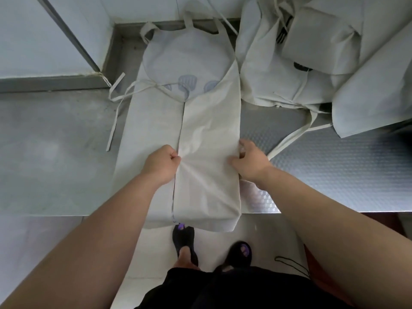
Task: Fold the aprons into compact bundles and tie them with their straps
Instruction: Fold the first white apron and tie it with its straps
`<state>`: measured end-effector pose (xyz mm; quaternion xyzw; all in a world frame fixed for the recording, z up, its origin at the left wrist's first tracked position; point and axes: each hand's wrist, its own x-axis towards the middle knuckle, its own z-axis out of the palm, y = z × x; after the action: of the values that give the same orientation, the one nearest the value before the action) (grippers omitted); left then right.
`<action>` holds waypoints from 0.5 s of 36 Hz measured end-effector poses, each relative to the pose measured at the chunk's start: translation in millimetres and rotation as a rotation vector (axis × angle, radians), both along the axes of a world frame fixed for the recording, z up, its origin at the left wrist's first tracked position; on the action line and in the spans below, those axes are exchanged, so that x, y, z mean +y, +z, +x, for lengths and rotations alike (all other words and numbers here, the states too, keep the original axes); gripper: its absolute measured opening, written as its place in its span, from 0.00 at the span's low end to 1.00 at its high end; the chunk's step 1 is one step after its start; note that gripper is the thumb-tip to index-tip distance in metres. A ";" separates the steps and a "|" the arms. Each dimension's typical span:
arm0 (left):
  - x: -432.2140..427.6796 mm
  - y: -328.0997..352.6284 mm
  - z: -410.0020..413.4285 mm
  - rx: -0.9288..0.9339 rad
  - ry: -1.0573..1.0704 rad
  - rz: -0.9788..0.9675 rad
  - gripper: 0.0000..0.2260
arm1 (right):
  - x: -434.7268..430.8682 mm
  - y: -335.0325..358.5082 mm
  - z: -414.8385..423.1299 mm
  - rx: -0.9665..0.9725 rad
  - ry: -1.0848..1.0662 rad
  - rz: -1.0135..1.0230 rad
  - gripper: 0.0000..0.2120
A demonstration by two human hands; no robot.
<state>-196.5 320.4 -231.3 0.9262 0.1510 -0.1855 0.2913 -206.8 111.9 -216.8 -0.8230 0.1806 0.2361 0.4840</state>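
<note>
A cream apron [207, 121] lies lengthwise on the steel counter [55, 152], both sides folded in so their edges meet along a centre line. Its lower end hangs over the counter's front edge. My left hand [161, 162] pinches the edge of the right flap at the centre line. My right hand [249, 160] grips the apron's right folded edge, thumb on top of the cloth. A waist strap [116, 114] trails off to the left, and the neck loop [189, 21] lies at the far end.
A heap of other cream aprons [323, 52] fills the back right of the counter, one strap [296, 132] trailing toward my right hand. A wall panel [44, 30] stands at the back left. Below the counter edge are the tiled floor and my sandalled feet [185, 244].
</note>
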 end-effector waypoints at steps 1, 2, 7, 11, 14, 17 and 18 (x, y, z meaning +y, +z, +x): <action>0.1 -0.1 2.4 -0.003 -0.033 0.023 0.04 | 0.4 -0.7 -0.9 0.023 -0.036 0.040 0.27; 0.6 -0.6 2.4 -0.006 -0.056 0.037 0.03 | 0.9 -1.4 -1.4 0.045 -0.048 0.056 0.27; 1.8 -1.3 -1.8 -0.148 -0.136 0.224 0.16 | 4.4 -7.6 3.8 0.062 0.041 -0.144 0.12; 17.2 -4.1 -3.5 0.122 -0.180 0.354 0.32 | 17.6 -9.2 10.1 0.009 0.090 -0.344 0.15; 24.3 -8.4 9.6 0.209 -0.182 0.313 0.32 | 25.6 -6.0 19.7 -0.031 0.097 -0.372 0.16; 26.5 -9.2 36.3 0.200 -0.166 0.287 0.32 | 33.2 -8.4 39.1 -0.065 0.055 -0.361 0.16; 26.3 -8.9 44.0 0.191 -0.156 0.287 0.32 | 33.7 -8.0 44.5 -0.080 0.029 -0.354 0.16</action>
<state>-152.5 346.7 -240.2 0.9454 0.1304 -0.2712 0.1252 -162.3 145.6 -224.8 -0.9067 0.1878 0.1745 0.3350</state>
